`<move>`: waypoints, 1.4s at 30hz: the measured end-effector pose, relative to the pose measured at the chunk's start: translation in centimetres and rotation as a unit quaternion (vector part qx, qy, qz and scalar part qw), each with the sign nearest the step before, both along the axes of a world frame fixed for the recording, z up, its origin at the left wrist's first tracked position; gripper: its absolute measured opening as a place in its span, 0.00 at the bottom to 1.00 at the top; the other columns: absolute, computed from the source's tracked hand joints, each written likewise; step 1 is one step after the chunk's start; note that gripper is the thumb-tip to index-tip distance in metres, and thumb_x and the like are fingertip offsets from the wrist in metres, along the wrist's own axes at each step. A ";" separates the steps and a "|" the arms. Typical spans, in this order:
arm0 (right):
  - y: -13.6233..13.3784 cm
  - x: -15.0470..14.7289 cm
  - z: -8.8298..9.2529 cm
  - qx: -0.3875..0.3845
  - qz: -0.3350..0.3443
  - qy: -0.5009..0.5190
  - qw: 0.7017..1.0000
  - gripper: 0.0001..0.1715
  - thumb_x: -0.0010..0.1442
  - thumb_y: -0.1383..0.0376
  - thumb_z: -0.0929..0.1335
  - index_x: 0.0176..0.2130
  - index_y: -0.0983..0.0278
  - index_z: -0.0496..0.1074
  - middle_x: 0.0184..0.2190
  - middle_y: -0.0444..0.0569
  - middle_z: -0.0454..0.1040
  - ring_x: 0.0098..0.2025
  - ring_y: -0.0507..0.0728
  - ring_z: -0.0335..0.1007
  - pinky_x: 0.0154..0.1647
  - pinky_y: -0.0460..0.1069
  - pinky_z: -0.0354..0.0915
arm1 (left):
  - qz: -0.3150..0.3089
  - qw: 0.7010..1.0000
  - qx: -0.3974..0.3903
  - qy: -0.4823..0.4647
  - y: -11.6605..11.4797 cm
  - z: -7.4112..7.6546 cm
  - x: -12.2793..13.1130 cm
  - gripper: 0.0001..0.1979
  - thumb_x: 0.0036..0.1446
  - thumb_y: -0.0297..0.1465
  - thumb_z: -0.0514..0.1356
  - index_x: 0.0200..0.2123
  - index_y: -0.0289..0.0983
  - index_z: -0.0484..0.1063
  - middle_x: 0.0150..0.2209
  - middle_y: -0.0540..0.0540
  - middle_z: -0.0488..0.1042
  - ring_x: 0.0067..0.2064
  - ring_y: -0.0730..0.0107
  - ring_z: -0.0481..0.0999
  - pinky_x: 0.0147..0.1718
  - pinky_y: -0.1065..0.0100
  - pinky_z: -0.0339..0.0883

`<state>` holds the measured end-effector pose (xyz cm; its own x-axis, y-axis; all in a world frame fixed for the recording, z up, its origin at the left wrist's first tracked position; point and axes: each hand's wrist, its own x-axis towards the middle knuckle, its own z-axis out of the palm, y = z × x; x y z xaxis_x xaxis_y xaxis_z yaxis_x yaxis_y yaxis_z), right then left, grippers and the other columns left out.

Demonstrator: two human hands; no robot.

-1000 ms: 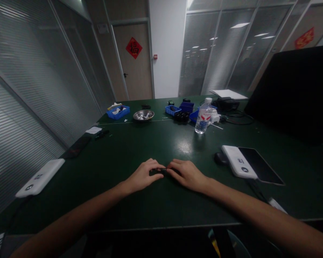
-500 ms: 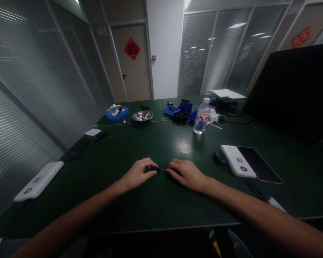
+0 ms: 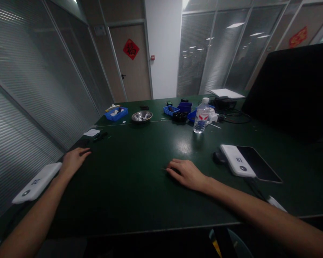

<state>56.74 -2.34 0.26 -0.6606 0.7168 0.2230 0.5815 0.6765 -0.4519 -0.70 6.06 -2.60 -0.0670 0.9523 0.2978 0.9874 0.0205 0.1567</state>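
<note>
My right hand (image 3: 185, 173) rests on the dark green table (image 3: 129, 200) right of centre, its fingers closed. A thin, light metal-looking rod (image 3: 164, 168) pokes out to the left from between its thumb and fingertips; the rest of it is hidden in the hand. At the left side of the table is my left hand (image 3: 74, 160), with thumb and index finger close together in a pinch. Something dark seems to lie between those fingertips, too dim to make out. Just beyond this hand lies a flat dark object (image 3: 82, 143), partly covered by it.
White power banks lie at left (image 3: 37, 182) and right (image 3: 235, 161), the right one beside a phone (image 3: 258, 163). A water bottle (image 3: 201, 116), a metal bowl (image 3: 142, 116), blue trays (image 3: 117, 114) and cables (image 3: 237, 120) stand farther back. A black monitor-like shape (image 3: 290, 93) rises at right.
My left hand has moved from the middle of the table, beside my right hand, to the far left. The black object it gripped is gone from the middle. My right hand stays put.
</note>
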 end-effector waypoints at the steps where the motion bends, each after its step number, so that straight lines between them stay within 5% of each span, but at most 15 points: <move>1: 0.0 0.0 0.0 -0.001 0.001 0.000 1.000 0.16 0.75 0.58 0.61 0.47 0.63 0.75 0.40 0.49 0.75 0.36 0.54 0.71 0.37 0.48 0.64 | 0.005 1.000 0.005 0.009 0.1 -0.3 -0.6 0.22 0.65 0.43 0.53 0.52 0.36 0.78 0.53 0.42 0.77 0.54 0.48 0.76 0.54 0.53 0.68; 11: 0.0 0.0 0.3 -0.007 0.008 0.001 1.000 0.17 0.75 0.58 0.61 0.47 0.63 0.75 0.40 0.49 0.74 0.36 0.54 0.71 0.36 0.48 0.64 | 0.002 1.000 0.025 0.004 0.4 -0.7 -0.2 0.23 0.64 0.44 0.53 0.50 0.38 0.80 0.55 0.42 0.77 0.54 0.52 0.76 0.55 0.57 0.67; 21: 0.0 -0.1 0.0 -0.005 0.011 0.003 1.000 0.17 0.75 0.57 0.61 0.47 0.63 0.75 0.40 0.49 0.74 0.36 0.54 0.71 0.38 0.49 0.64 | -0.015 0.992 -0.011 0.124 0.2 0.2 2.0 0.24 0.65 0.35 0.49 0.54 0.33 0.77 0.49 0.35 0.77 0.48 0.50 0.77 0.47 0.57 0.70; 42: 0.0 -0.1 0.1 0.001 0.012 0.001 1.000 0.17 0.75 0.57 0.61 0.46 0.62 0.75 0.39 0.49 0.75 0.36 0.54 0.71 0.37 0.48 0.64 | -0.004 0.991 -0.007 0.136 0.0 0.4 2.7 0.23 0.65 0.33 0.47 0.51 0.34 0.79 0.52 0.36 0.76 0.52 0.51 0.76 0.52 0.57 0.69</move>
<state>56.64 -2.35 0.34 -0.6769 0.7008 0.2252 0.5649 0.6907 -0.4514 1.99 6.10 -2.20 0.0210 0.9567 0.2903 0.9932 0.0132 -0.1154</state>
